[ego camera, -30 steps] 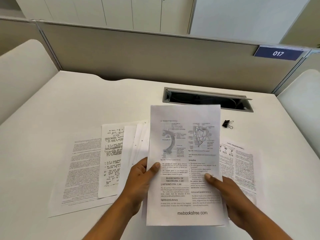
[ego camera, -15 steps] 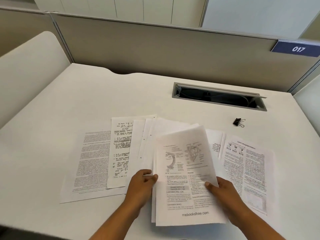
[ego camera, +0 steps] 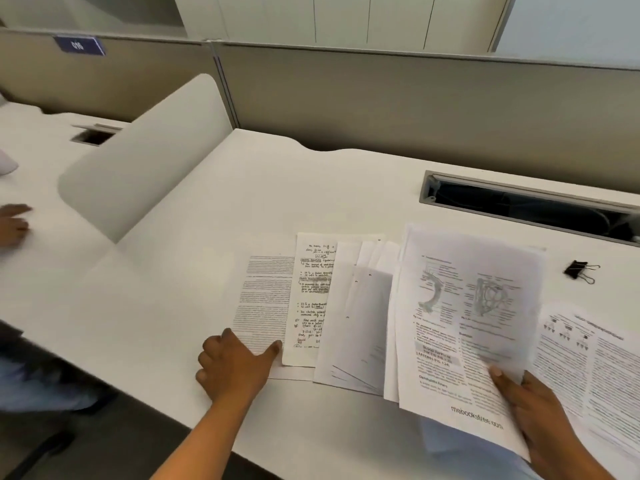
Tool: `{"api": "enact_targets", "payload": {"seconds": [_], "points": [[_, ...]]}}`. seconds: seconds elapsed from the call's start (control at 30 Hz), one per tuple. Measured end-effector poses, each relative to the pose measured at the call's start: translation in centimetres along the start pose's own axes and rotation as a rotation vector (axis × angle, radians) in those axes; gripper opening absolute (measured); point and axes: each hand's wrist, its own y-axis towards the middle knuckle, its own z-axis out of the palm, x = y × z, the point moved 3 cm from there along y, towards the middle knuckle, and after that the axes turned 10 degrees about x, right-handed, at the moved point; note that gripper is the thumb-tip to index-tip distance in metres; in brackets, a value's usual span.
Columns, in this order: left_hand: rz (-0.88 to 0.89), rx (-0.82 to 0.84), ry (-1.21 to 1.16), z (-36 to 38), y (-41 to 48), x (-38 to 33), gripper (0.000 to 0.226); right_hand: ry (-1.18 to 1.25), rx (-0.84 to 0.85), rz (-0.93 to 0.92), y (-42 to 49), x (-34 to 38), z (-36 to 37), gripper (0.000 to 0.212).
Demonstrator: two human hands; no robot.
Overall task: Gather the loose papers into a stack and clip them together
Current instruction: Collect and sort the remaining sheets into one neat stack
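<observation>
1. Holding the gathered bundle, my right hand (ego camera: 540, 414) grips at least two white printed paper sheets topped by an anatomy-diagram page (ego camera: 467, 306). The thumb is on top near the lower corner. I judge the bundle is tilted off the white desk (ego camera: 207, 271) so more sheets can slide under.
2. My left hand (ego camera: 235, 365) sits on the white typed sheet (ego camera: 266, 299) farthest left, fingers curled, thumb along its bottom edge. I cannot tell whether it pinches or only presses.
3. Between the hands lie one handwritten white sheet (ego camera: 311, 292) and a fan of blank punched sheets (ego camera: 360, 323), at least three.
4. One more printed sheet (ego camera: 595, 358) lies beside the right hand, and one small black metal binder clip (ego camera: 576, 270) waits beyond that hand, untouched.
</observation>
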Motion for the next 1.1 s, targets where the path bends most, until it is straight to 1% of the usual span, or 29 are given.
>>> {"api": "enact_targets", "payload": {"seconds": [0.1, 0.17, 0.27, 0.43, 0.57, 0.7, 0.8, 0.87, 0.97, 1.03, 1.1], "points": [[0.004, 0.018, 0.105, 0.3, 0.5, 0.1, 0.095, -0.024, 0.006, -0.002, 0.4, -0.1, 0.5, 0.015], [0.018, 0.026, 0.064, 0.4, 0.9, 0.0, 0.095, -0.015, 0.015, 0.009, 0.2, 0.0, 0.7, 0.010], [0.009, 0.039, -0.058, 0.4, 1.3, -0.3, 0.096, -0.045, 0.010, 0.004, 0.1, 0.1, 0.8, 0.009], [-0.074, -0.015, 0.070, -0.4, 2.2, 0.5, 0.109, -0.157, -0.037, -0.025, 0.1, 0.1, 0.6, 0.014], [-0.130, -0.021, 0.110, -1.1, 3.1, 1.5, 0.107, -0.197, -0.062, -0.028, 0.2, -0.1, 0.3, 0.016], [-0.161, -0.014, 0.091, -1.7, 3.8, 1.6, 0.112, -0.241, -0.062, -0.057, 0.6, -0.1, 0.2, 0.021], [-0.176, 0.010, 0.082, -2.1, 4.4, 1.8, 0.117, -0.267, -0.054, -0.065, 0.8, 0.1, 0.2, 0.013], [-0.159, 0.022, 0.086, -2.6, 4.7, 1.7, 0.111, -0.299, -0.053, -0.072, 0.8, 0.1, 0.3, 0.010], [-0.112, 0.031, 0.099, -3.4, 5.4, 1.5, 0.097, -0.315, -0.041, -0.076, 1.0, 0.1, 0.3, 0.009], [-0.062, 0.057, 0.022, -3.8, 6.3, 1.5, 0.087, -0.310, -0.033, -0.082, 1.1, 0.1, 0.2, 0.014], [-0.014, 0.109, -0.043, -3.9, 7.0, 1.5, 0.070, -0.311, -0.027, -0.084, 1.0, 0.3, 0.3, 0.009]]}}
